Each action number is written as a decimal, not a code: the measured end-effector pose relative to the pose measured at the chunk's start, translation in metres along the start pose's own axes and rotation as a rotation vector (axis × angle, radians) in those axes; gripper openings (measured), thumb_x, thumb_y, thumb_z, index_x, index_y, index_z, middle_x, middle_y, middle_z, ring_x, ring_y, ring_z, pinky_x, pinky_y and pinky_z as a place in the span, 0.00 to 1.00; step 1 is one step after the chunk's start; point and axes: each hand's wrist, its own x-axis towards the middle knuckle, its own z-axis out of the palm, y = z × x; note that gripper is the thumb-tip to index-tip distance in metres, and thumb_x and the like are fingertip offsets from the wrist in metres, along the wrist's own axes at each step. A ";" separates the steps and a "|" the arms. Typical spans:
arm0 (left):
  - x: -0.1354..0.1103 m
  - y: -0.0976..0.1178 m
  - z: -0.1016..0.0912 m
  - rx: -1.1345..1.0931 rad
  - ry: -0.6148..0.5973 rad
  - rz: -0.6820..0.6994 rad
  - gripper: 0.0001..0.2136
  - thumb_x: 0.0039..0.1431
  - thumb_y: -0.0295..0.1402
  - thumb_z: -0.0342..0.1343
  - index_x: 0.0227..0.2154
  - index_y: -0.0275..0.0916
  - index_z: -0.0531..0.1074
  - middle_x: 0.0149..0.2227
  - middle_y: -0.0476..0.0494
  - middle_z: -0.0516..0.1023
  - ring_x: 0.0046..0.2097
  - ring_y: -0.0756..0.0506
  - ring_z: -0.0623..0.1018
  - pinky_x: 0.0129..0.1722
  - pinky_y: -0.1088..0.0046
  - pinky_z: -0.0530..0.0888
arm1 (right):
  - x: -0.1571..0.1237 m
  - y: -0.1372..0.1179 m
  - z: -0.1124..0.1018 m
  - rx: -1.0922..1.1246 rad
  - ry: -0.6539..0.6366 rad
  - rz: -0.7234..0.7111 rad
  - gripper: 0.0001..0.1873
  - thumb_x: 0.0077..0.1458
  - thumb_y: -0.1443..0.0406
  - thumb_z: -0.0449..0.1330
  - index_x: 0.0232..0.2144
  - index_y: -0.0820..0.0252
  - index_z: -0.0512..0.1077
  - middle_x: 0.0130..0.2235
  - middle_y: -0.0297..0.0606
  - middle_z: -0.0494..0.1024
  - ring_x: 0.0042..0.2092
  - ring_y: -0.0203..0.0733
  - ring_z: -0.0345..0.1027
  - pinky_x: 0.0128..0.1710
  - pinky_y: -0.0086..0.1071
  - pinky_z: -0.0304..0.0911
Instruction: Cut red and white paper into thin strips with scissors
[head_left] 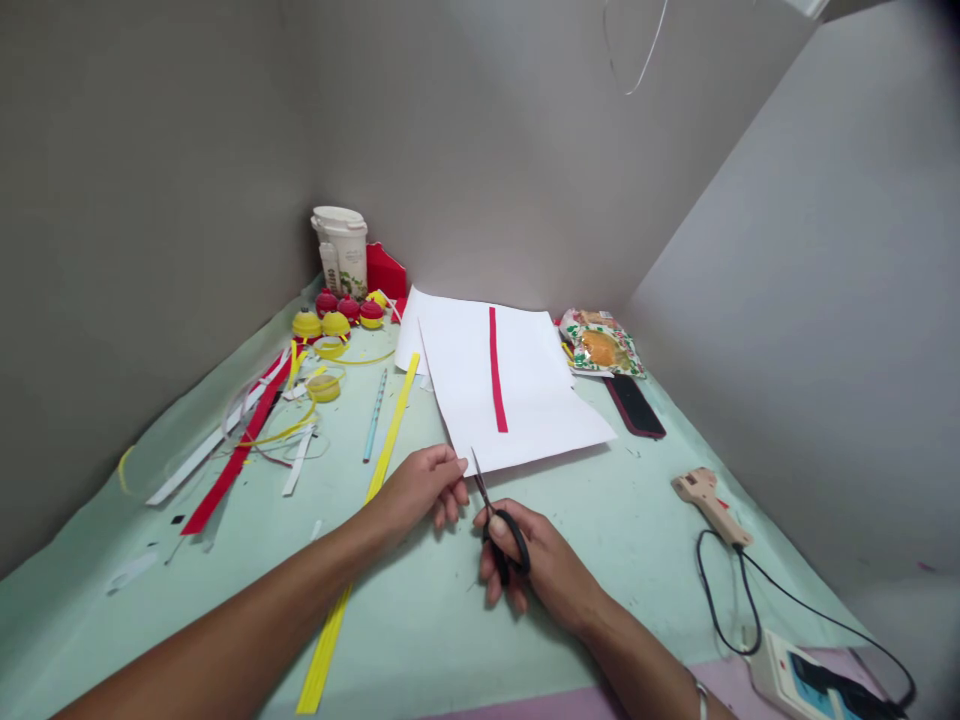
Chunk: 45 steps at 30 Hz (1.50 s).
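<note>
Your left hand (421,488) pinches the paper (525,395) at its near corner. Your right hand (541,572) grips the scissors (501,530), tips at the paper's edge

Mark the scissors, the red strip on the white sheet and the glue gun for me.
scissors (481,480), head view, midway along the blades.
red strip (497,370), head view, middle of its length.
glue gun (709,500), head view, on its beige body.

Black-handled scissors (496,522), tips at flat white paper (551,400).
</note>
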 end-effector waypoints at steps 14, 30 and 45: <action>0.002 -0.003 -0.001 0.013 -0.023 0.004 0.11 0.57 0.37 0.54 0.25 0.37 0.63 0.21 0.48 0.74 0.18 0.53 0.71 0.14 0.80 0.64 | 0.000 0.001 0.000 0.014 0.009 -0.005 0.24 0.57 0.46 0.56 0.41 0.61 0.66 0.25 0.33 0.73 0.21 0.34 0.69 0.12 0.20 0.54; 0.002 -0.003 -0.001 0.039 -0.042 0.013 0.11 0.59 0.38 0.53 0.26 0.37 0.63 0.21 0.49 0.74 0.18 0.54 0.70 0.14 0.81 0.64 | -0.001 -0.002 0.001 0.009 0.002 -0.009 0.23 0.58 0.48 0.56 0.41 0.62 0.67 0.25 0.32 0.73 0.20 0.32 0.69 0.12 0.18 0.55; 0.003 -0.004 -0.003 0.037 -0.051 -0.004 0.10 0.59 0.38 0.53 0.27 0.37 0.64 0.22 0.48 0.74 0.18 0.53 0.72 0.14 0.81 0.65 | -0.001 -0.001 0.002 0.043 0.012 -0.012 0.25 0.58 0.48 0.56 0.44 0.63 0.67 0.23 0.31 0.72 0.19 0.31 0.67 0.11 0.18 0.53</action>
